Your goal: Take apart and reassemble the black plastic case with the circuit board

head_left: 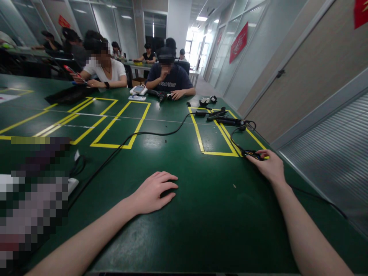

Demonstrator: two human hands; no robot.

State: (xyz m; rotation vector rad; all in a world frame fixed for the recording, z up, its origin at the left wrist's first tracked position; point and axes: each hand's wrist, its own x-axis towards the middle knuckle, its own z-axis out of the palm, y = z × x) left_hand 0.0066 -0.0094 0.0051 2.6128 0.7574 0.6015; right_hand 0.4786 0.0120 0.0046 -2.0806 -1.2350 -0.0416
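My left hand (156,191) lies palm down on the green table (201,237), its fingers stretched out and holding nothing. Over at the right edge of the table, my right hand (270,166) has its thumb and fingers closed around a small black part with thin coloured wires (253,154). The fingers cover some of that part, so its exact kind is unclear. A thin black cord (232,138) runs from near it up to a long black assembly (230,121) lying on the yellow-taped area.
A black cable (161,134) crosses the table. Yellow tape (139,124) marks rectangles. Across the table sit a person in dark blue (179,76) and a person in white (116,73). A drill (161,96), a white device (138,90) and a black tray (67,94) lie near them.
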